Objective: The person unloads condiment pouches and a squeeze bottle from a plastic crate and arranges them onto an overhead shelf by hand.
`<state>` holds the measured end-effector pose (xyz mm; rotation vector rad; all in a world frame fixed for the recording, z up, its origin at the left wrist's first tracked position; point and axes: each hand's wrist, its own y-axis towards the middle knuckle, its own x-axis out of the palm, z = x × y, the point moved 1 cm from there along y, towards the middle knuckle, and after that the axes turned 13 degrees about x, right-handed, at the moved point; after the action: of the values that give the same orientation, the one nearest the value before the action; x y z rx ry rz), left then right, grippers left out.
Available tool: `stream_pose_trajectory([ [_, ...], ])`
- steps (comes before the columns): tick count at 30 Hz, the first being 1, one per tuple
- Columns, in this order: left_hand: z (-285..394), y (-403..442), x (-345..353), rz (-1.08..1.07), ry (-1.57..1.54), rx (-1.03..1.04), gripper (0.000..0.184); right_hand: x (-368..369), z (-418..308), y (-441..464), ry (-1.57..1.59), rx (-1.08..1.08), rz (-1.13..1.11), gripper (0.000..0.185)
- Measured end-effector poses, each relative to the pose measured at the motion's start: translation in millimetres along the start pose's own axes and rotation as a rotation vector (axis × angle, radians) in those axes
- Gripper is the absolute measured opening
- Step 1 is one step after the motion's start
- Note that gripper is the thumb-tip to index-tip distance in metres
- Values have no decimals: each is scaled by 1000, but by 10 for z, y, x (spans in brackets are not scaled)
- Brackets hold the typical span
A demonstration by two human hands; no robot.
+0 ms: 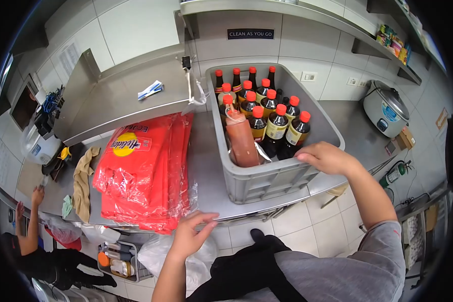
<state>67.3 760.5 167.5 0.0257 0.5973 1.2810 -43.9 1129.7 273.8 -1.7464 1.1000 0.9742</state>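
Note:
A grey plastic crate (299,168) stands on the steel counter, holding several dark bottles (276,126) with red caps and yellowish labels. In its near left corner a squeeze bottle (241,138) of reddish sauce leans at a tilt. My right hand (328,157) grips the crate's near right rim, fingers over the edge. My left hand (194,234) is in the air in front of the counter's edge, fingers apart and holding nothing. Nearest to it is a stack of red plastic bags (141,173) in clear wrap, left of the crate.
A rice cooker (386,108) sits at the right on the steel counter (206,171). A tan cloth (84,183) lies left of the bags. Below are a white plastic bag (181,261) and a basket of bottles (143,272). Another person (50,261) stands at the left.

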Motion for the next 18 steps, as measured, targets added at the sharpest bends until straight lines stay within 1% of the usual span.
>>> stream_pose_trajectory([
  [1,152,182,24,10,86,102,20,-68,23,135,-9,-17,-106,41],
  [2,277,355,63,14,94,91,20,-137,29,327,-5,-29,-114,41],
  [4,466,695,158,155,220,274,19,-153,42,795,-117,-92,-440,44],
  [6,529,1053,247,256,301,301,20,29,131,1336,-249,-159,-494,63],
  [7,545,1255,300,319,343,269,22,219,209,1561,-225,-236,-420,70],
  [8,559,1453,326,329,363,189,23,320,174,1673,-199,-315,-339,79],
  [10,418,1830,357,316,678,204,25,356,15,1852,87,-265,-356,81],
  [11,369,1973,372,330,696,179,25,306,-72,1938,191,-313,-390,78],
  [12,329,2102,397,262,810,102,28,354,-63,2048,183,-343,-412,78],
  [13,290,2209,419,193,923,21,32,457,-54,2147,418,-320,-463,77],
  [14,244,2295,439,164,916,-39,37,504,-105,2171,650,-293,-518,76],
  [15,238,2339,477,172,932,-75,38,515,-138,2151,638,-282,-491,75],
  [16,240,2362,509,186,952,-117,39,546,-155,2112,748,-293,-483,73],
  [18,166,2335,504,192,910,-51,42,483,-217,2074,916,-381,-619,66],
])
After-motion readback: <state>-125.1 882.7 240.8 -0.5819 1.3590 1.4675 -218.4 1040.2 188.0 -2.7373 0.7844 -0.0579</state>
